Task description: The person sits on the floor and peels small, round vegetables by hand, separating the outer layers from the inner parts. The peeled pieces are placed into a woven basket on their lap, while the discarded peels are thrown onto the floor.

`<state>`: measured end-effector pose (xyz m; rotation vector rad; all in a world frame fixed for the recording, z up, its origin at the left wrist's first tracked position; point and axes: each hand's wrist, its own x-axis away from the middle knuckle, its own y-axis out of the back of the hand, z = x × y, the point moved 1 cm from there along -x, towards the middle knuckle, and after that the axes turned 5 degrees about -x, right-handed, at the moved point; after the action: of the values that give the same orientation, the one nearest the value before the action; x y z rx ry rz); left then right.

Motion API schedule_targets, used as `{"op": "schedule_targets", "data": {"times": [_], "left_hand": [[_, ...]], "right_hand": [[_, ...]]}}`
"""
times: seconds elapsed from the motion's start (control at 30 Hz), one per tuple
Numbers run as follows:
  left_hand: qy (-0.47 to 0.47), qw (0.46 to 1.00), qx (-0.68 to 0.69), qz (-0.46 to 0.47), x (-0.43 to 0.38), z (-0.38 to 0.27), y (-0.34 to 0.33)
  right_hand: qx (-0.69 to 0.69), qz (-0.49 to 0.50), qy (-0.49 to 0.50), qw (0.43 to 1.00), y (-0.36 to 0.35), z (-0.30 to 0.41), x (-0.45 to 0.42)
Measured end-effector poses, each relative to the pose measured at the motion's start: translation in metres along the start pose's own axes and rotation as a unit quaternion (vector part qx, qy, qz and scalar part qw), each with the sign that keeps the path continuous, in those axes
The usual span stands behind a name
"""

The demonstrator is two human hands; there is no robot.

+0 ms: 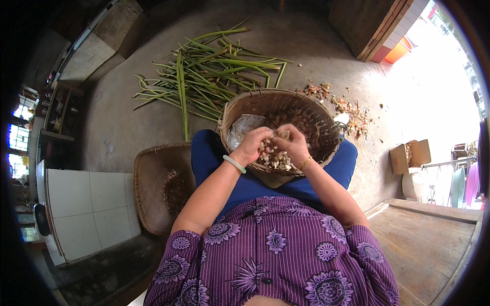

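Observation:
A round woven bamboo basket (323,111) sits between my knees. Both hands meet over its near half. My left hand (255,143), with a pale bangle at the wrist, has its fingers pinched together against the right. A pale papery garlic piece (283,134) shows among the fingers of my right hand (294,144); the fingers partly hide it. Below them lies a heap of whitish garlic cloves (277,160). Brown dry skins (300,120) fill the far right of the basket. A crumpled silvery plastic sheet or bag (245,126) lies at its left side.
Long green stalks (214,72) are piled on the concrete floor beyond the basket. A woven scoop basket (151,179) with brown scraps (175,191) stands at my left. Peelings (356,114) litter the floor at right, near a cardboard box (415,155) and wooden boards (425,241).

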<state>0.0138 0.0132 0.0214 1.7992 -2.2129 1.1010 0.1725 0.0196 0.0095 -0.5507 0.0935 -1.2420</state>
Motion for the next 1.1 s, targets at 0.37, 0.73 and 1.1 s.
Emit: {"op": "schedule_targets", "data": {"times": [0.37, 0.73, 1.1], "left_hand": [[0.011, 0.989, 0.132, -0.061, -0.003, -0.001, 0.020], [-0.046, 0.997, -0.063, 0.000, -0.006, 0.007, 0.008], [-0.195, 0.944, -0.261, 0.050, 0.001, 0.007, -0.012]], "right_hand": [[-0.005, 0.010, -0.023, 1.000, 0.002, 0.012, 0.006], [0.131, 0.025, 0.009, 0.991, 0.004, 0.008, 0.004], [0.209, 0.053, 0.087, 0.973, 0.011, 0.001, 0.005]]}}
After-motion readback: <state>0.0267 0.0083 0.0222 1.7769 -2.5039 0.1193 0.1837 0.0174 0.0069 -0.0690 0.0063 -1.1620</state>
